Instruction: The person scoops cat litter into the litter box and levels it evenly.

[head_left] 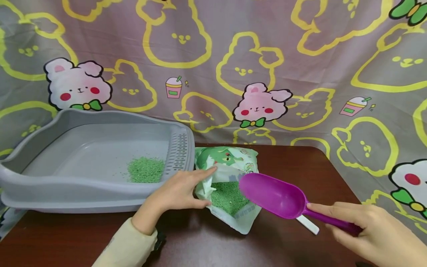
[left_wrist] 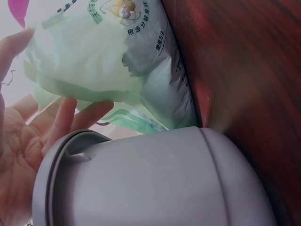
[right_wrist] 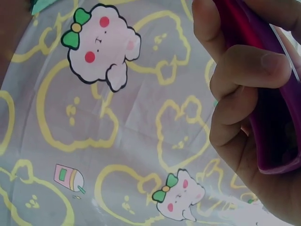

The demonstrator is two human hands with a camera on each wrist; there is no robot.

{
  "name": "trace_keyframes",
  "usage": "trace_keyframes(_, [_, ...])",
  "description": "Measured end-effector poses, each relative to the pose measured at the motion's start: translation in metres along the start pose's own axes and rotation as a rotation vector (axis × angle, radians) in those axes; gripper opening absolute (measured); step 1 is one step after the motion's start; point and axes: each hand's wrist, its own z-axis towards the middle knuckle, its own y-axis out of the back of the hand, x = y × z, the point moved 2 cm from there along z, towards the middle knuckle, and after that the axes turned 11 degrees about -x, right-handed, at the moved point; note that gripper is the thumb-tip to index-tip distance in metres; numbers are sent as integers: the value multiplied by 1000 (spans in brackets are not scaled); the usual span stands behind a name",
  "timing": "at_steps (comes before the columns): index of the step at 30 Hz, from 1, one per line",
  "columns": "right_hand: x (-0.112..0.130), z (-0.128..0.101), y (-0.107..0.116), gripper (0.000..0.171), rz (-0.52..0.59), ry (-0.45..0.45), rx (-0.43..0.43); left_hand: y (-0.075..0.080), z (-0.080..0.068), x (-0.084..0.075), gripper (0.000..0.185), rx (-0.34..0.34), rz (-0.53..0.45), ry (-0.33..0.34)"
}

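Observation:
My right hand [head_left: 377, 222] grips the handle of a purple scoop [head_left: 273, 194], its fingers curled round it in the right wrist view. The scoop's bowl looks bare inside, and its tip is over the right side of an opened bag [head_left: 245, 224]. Green litter granules [head_left: 228, 196] show through the bag's mouth. My left hand [head_left: 180, 191] is at the bag's left edge, thumb and fingers spread apart and touching the plastic. In the left wrist view, the bag [left_wrist: 94, 61] stands beside the grey box wall [left_wrist: 150, 183].
To the left stands a grey litter box [head_left: 83, 185] with a slotted ledge; a small pile of green granules [head_left: 146, 170] lies inside. A white strip [head_left: 308, 224] lies on the brown table [head_left: 293, 248], partly behind the scoop. Patterned cloth [head_left: 207, 107] hangs behind.

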Motion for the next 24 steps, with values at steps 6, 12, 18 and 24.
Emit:
trace_keyframes(6, [6, 1, -13, 56, 55, 56, 73, -1, 0, 0, 93, 4, 6, 2])
trace_keyframes(12, [19, 12, -29, 43, 67, 72, 166, -1, 1, -1, 93, 10, 4, -3])
trace_keyframes(18, [27, 18, -45, 33, 62, 33, 232, -1, 0, -1, 93, 12, 8, 0])
trace_keyframes(24, [28, 22, -57, 26, 125, -53, 331, 1, 0, -1, 93, 8, 8, -5])
